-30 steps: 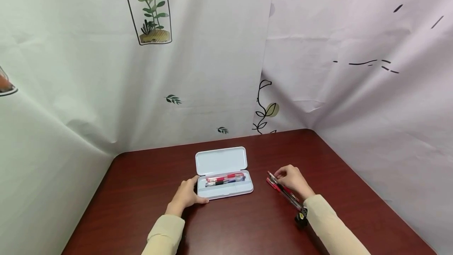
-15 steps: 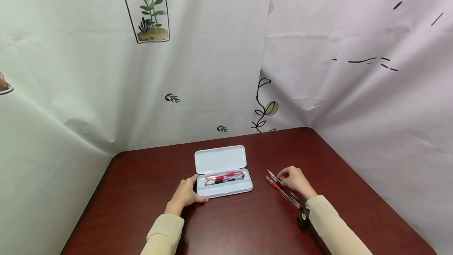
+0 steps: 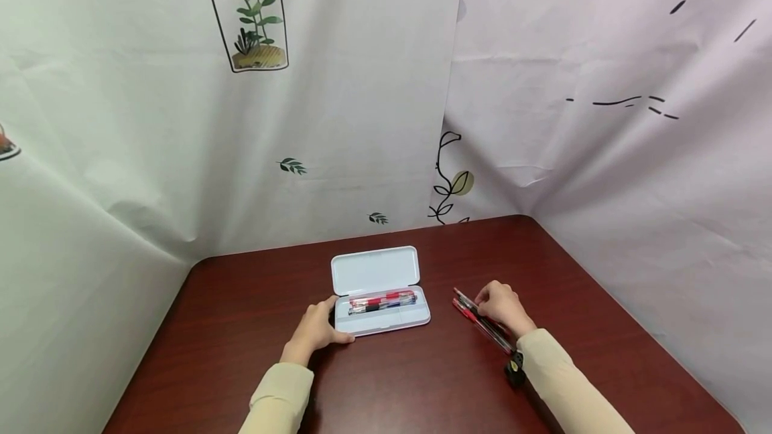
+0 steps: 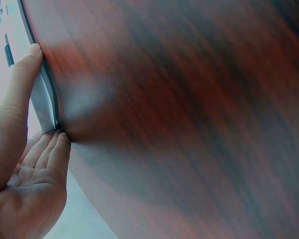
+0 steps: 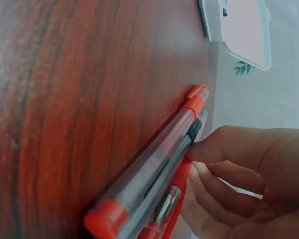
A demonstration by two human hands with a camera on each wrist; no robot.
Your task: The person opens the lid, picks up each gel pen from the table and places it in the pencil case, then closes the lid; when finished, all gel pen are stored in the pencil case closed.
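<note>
Pens (image 3: 482, 321) lie in a tight bundle on the dark red table (image 3: 410, 380), off to the right of the open white pencil case (image 3: 386, 310), and my right hand (image 3: 503, 307) sits over their far ends with the fingers curled down onto them; the right wrist view shows the fingertips (image 5: 202, 149) pressed against a black-barrelled pen in the middle of the group, with red-capped ones on either side, so I read this hand as pinching at the pens, not yet lifting one clear. To do this well I would separate a single barrel from its neighbours with thumb and forefinger, taking it near the capped end under the fingertips, and keep the others from rolling away toward the table edge behind the wrist. My left hand (image 3: 316, 330) steadies the case: the left wrist view has the thumb (image 4: 25, 69) along its edge and the fingers tucked at its corner, a light bracing hold that should stay put so the tray does not slide when a pen goes in. Several pens already lie inside the case (image 3: 382, 301), just beyond that bracing grip, with the lid folded back away from me. Against the picture of a second ago, little differs: the right hand has crept slightly closer onto the bundle, the left hand and case have stayed in place, and the camera has tipped a touch.
</note>
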